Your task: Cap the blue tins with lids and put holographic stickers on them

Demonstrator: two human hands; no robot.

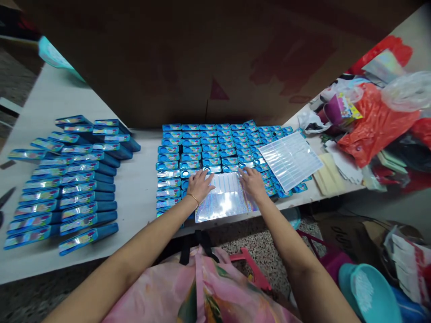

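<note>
A shiny holographic sticker sheet (222,204) lies over the front rows of blue plastic cases, its near edge around the table's front. My left hand (201,185), with a thin bracelet at the wrist, has its bent fingers on the sheet's upper left edge. Opposite it, my right hand (252,181) grips the upper right side with curled fingers. The fingertips of both reach the row of blue cases (211,154) just beyond. Under my palms the exact finger contact is partly hidden. A second, paler sticker sheet (291,160) rests on the cases to the right.
More blue cases (81,193) stand in two stacked columns on the left of the white table (134,188). A large cardboard box (202,63) rises behind. Red plastic bags (373,125) and clutter fill the right. Below stands a turquoise basin (373,291); scissors (6,197) lie far left.
</note>
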